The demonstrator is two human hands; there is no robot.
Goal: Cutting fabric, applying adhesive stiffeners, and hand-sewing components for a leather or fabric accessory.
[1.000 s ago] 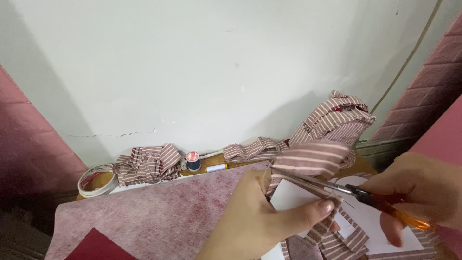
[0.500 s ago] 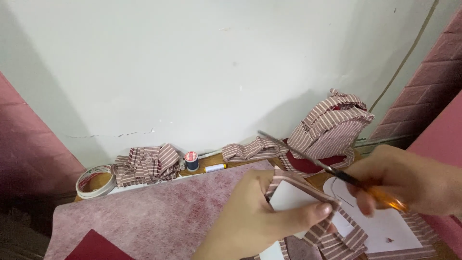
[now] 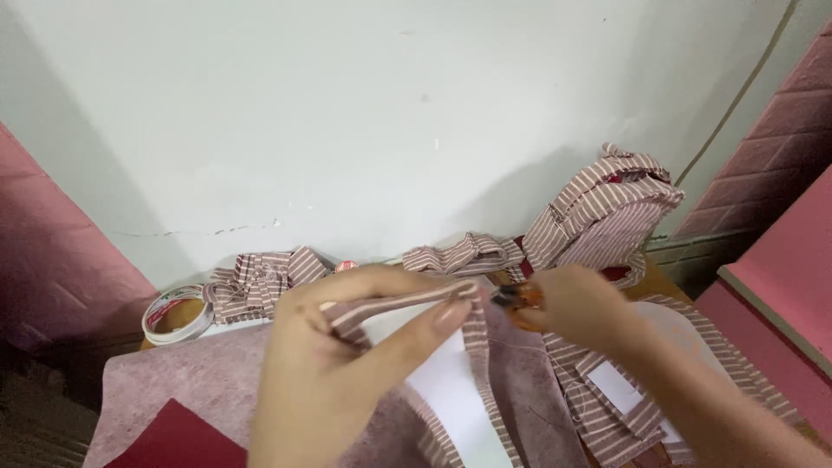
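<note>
My left hand [image 3: 347, 364] pinches a striped fabric strip [image 3: 407, 303] between thumb and fingers, held up over the white panel piece [image 3: 451, 390]. My right hand [image 3: 576, 308] is closed on orange-handled scissors [image 3: 516, 297], blades hidden, right at the strip's end. Behind the grip: striped fabric scraps [image 3: 260, 277], tape roll [image 3: 173, 312], striped fabric pile [image 3: 607, 208].
</note>
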